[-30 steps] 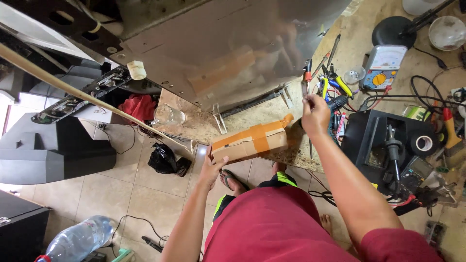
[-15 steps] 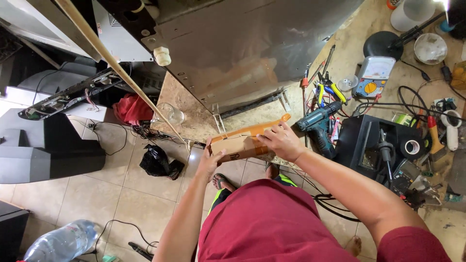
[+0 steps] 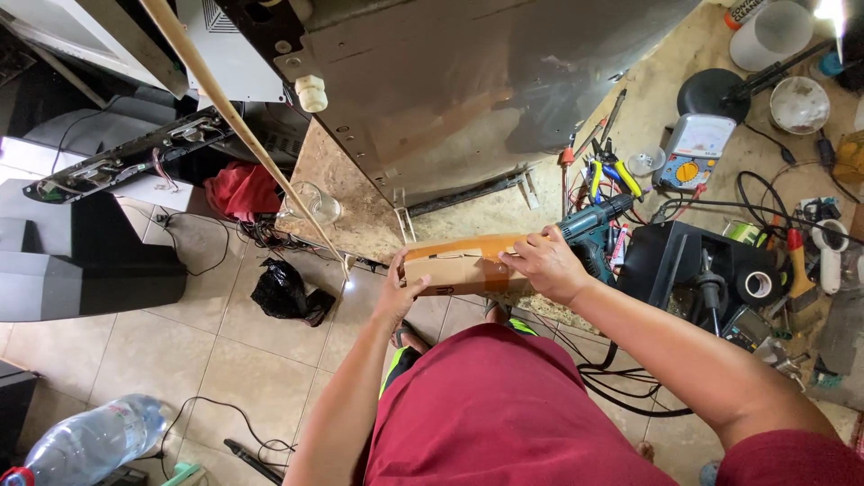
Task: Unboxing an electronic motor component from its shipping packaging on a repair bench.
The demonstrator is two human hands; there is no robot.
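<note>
Both the left hand [image 3: 396, 292] and right hand [image 3: 544, 264] clasp the ends of a cardboard box [image 3: 459, 267], probably light, stiff-walled yet crushable, best gripped at its ends.

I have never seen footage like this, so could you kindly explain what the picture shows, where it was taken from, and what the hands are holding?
The picture comes from a camera worn on a person's head, looking down at their own arms and red shirt. Both bare hands grip a small cardboard box: the left hand at its left end, the right hand on its right part. The box sits at the edge of a chipboard workbench. Beside it lie a cordless drill, pliers, a multimeter and a large grey metal panel.
</note>
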